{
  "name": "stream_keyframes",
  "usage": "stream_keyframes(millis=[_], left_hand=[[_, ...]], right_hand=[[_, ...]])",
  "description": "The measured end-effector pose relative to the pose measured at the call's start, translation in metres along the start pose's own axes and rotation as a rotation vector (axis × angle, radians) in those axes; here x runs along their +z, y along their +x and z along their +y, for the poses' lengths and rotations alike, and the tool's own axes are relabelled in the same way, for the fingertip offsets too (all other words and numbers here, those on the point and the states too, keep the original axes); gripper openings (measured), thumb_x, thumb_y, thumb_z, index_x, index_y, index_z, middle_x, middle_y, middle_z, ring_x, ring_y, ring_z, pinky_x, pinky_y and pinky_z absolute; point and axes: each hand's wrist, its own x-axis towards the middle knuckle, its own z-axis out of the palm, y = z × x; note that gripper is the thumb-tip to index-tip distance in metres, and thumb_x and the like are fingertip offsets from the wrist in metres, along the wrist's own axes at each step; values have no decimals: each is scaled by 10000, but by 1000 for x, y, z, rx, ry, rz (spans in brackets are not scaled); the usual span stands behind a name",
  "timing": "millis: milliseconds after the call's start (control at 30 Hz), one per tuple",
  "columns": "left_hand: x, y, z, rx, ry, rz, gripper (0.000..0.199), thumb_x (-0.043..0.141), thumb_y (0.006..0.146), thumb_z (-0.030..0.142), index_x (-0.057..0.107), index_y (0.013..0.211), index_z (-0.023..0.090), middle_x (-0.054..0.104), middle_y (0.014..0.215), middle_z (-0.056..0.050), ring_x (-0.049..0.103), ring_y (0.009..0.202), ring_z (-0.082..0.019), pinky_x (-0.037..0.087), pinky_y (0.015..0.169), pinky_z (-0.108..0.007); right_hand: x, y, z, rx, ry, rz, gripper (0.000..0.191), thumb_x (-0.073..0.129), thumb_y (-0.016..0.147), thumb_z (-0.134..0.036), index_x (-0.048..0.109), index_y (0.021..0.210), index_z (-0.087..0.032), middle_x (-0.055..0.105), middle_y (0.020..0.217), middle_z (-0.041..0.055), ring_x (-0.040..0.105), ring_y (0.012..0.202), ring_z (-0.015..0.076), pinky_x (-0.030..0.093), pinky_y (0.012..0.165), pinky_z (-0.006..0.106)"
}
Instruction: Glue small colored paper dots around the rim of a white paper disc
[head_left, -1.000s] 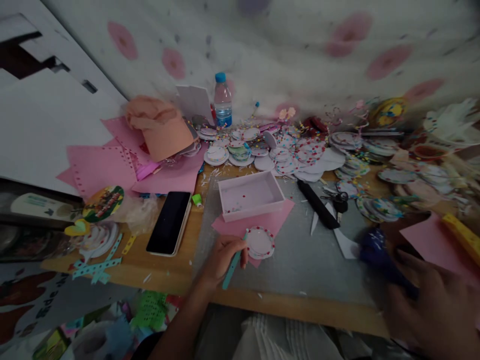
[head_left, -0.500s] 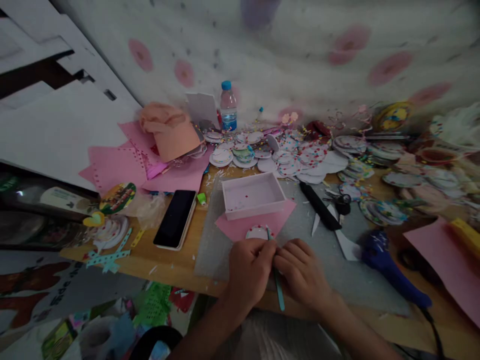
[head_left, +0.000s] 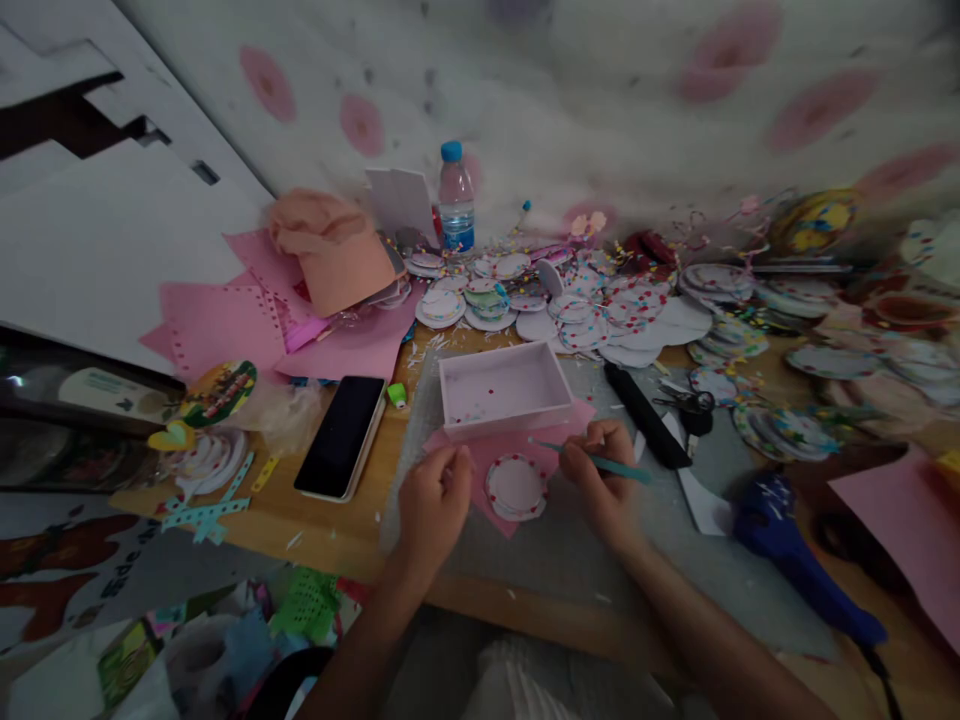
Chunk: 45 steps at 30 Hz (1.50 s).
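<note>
A white paper disc (head_left: 516,486) with a dotted red rim lies on a pink paper sheet (head_left: 480,452) on the grey mat. My right hand (head_left: 604,478) holds a thin teal tool (head_left: 609,464), its tip pointing left over the pink sheet just above the disc. My left hand (head_left: 435,498) rests with curled fingers on the sheet's left edge, beside the disc; nothing shows inside it. A shallow white box (head_left: 504,388) sits just behind the sheet.
A black phone (head_left: 340,436) lies left of the mat. A black-handled knife (head_left: 645,430), keys (head_left: 694,405) and a blue glue gun (head_left: 795,566) lie to the right. Many decorated discs (head_left: 600,310), a water bottle (head_left: 456,200), an orange cap (head_left: 330,250) and pink paper crowd the back.
The teal tool passed from my left hand to my right hand. My right hand came in from the far right, and my hands then moved apart to either side of the disc.
</note>
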Motion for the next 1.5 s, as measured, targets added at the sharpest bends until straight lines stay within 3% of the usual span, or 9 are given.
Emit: stream_keyframes(millis=[100, 233, 400, 633, 1500], left_hand=[[13, 2, -19, 131, 46, -32, 310, 446, 906, 291, 523, 632, 168, 484, 610, 9, 478, 591, -130, 348, 579, -241], [25, 3, -22, 234, 78, -9, 277, 478, 898, 254, 499, 635, 170, 459, 627, 9, 461, 615, -127, 339, 594, -245], [23, 6, -16, 278, 50, -105, 190, 524, 871, 240, 563, 698, 171, 498, 639, 2, 473, 623, -131, 346, 590, -247], [22, 11, -15, 344, 80, -172, 83, 585, 786, 178, 599, 704, 171, 541, 627, 2, 494, 605, -131, 341, 571, -256], [23, 7, -19, 348, 60, -173, 113, 564, 815, 184, 616, 717, 163, 538, 623, -3, 491, 585, -122, 353, 554, -243]], right_hand=[[2, 0, 4, 199, 219, -51, 192, 541, 865, -254, 356, 814, -256, 345, 582, -89, 322, 483, 87, 266, 467, 213], [3, -1, 5, 269, 277, -93, 197, 547, 868, -245, 357, 815, -254, 358, 581, -91, 306, 487, 82, 250, 461, 207], [5, -1, 6, 334, 230, -147, 195, 535, 881, -249, 353, 810, -254, 347, 589, -91, 302, 487, 83, 266, 455, 202], [7, -1, 9, 310, 164, -160, 194, 526, 880, -224, 356, 789, -250, 348, 621, -81, 304, 505, 87, 285, 460, 196], [4, -6, 16, 254, 9, -244, 197, 511, 897, -267, 359, 774, -244, 365, 636, -65, 336, 513, 100, 294, 481, 239]])
